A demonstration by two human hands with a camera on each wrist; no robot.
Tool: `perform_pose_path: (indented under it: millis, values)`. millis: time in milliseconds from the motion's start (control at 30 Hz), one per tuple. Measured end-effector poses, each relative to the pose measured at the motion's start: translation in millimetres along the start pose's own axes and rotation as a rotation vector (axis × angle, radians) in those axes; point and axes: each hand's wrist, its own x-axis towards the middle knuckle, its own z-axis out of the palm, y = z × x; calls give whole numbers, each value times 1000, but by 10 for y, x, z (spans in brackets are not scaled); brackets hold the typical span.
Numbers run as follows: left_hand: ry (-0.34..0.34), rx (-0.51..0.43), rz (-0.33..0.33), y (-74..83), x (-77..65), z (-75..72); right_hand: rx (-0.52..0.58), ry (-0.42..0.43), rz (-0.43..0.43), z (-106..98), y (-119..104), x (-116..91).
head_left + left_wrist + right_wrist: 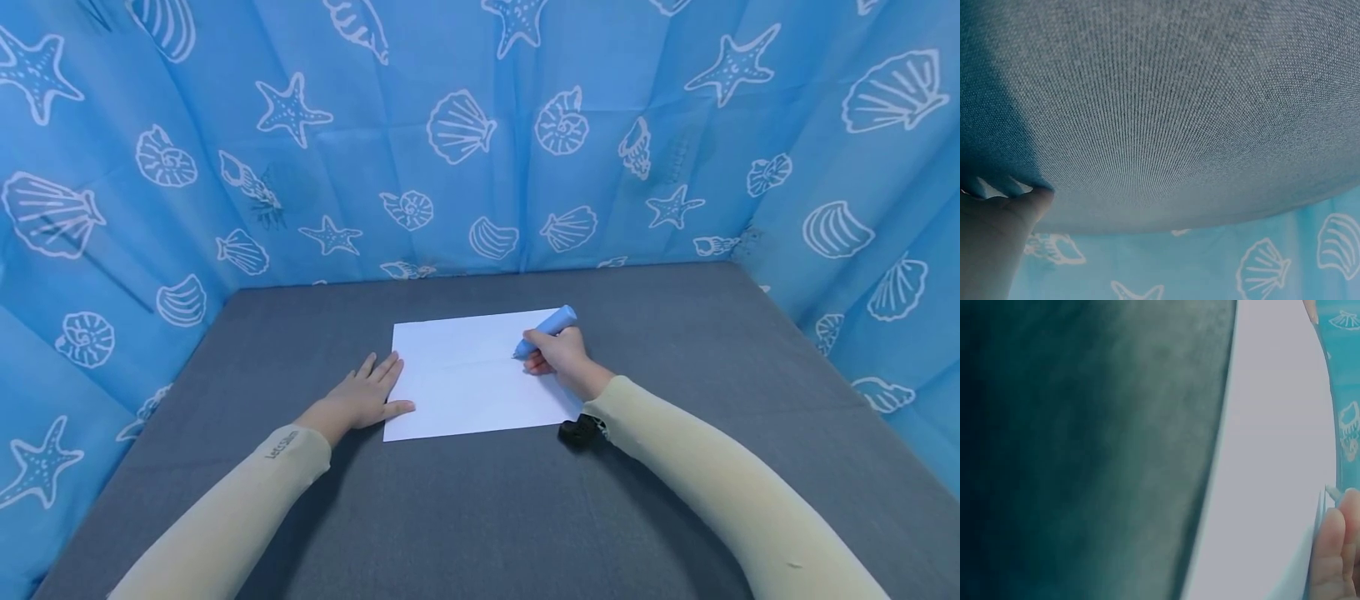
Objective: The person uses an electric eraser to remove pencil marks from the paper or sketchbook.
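A white sheet of paper [457, 387] lies flat on the grey cloth, with a faint line or crease running across its middle. My right hand [567, 360] grips a thick light-blue pen [558, 320], its narrow tip pointing down at the right part of the sheet. In the right wrist view, the fingers [1330, 540] bend around the pen near its tip [1333, 492]. My left hand [363, 397] rests at the paper's left edge, fingers spread and straight, the thumb over the sheet. The left wrist view catches only part of that hand [997, 234], at its left border.
A grey cloth [480, 508] covers the table. Blue curtains [495, 192] printed with white shells and starfish hang behind it and along both sides. A small black device [577, 433] sits at the right wrist, beside the paper's near right corner.
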Motion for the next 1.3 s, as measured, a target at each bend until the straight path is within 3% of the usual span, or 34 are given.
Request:
perform_pose_path:
  millis: [833, 1067, 1300]
  values:
    - [4, -17, 7, 13, -7, -3, 16, -27, 6, 20, -8, 5]
    - [-3, 11, 0, -37, 41, 36, 93, -76, 43, -65, -48, -31]
    - [9, -26, 3, 6, -5, -12, 73, -91, 94, -79, -86, -35]
